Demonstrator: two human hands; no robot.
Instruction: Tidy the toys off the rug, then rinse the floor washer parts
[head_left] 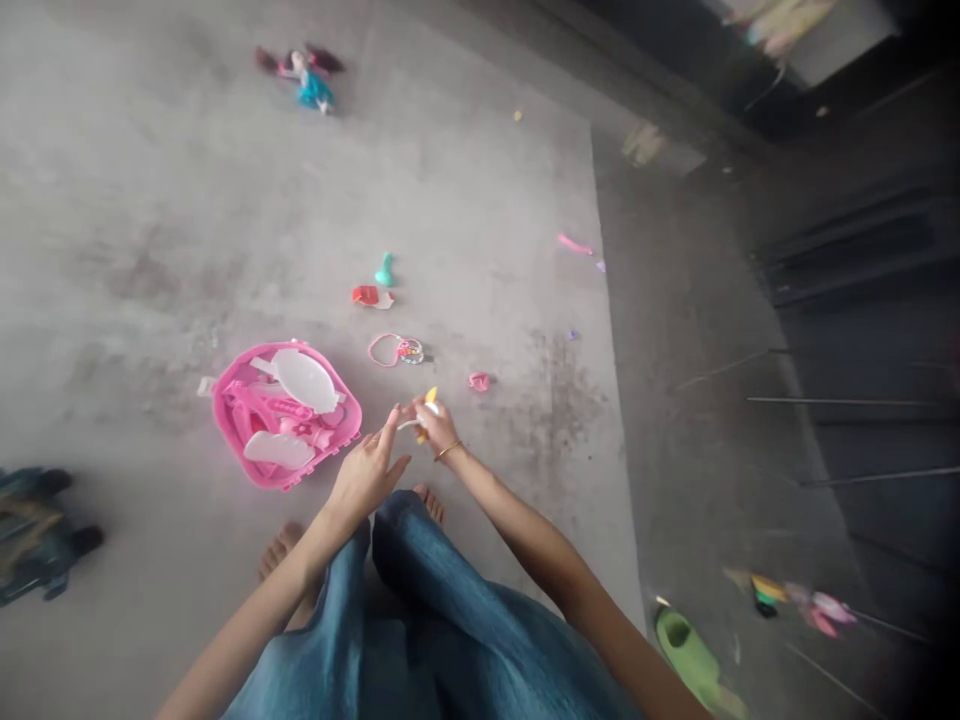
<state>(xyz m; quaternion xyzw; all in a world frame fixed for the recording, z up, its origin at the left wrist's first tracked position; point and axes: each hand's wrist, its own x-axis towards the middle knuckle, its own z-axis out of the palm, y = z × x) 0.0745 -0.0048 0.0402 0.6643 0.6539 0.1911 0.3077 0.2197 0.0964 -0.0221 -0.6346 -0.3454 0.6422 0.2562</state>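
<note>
My right hand (441,428) is closed around a small white-and-yellow toy (431,398) with a thin white strip sticking out to the left; its exact kind is unclear. Just left of it, my left hand (367,468) has thumb and index finger apart. Its index fingertip is close to the white strip, and I cannot tell whether they touch. Beside my left hand sits an open pink case (225,425) filled with pink and white plastic toy pieces. Beyond my hands lie a beaded bracelet (385,350) and a crumpled pink item (478,382).
A red-and-white packet (367,296) and a teal toy piece (385,270) lie farther out. A doll in a blue dress (311,88) is at the far left. A blurred toy vehicle (34,535) stands left; a green slipper (686,650) lies past the floor's edge at right.
</note>
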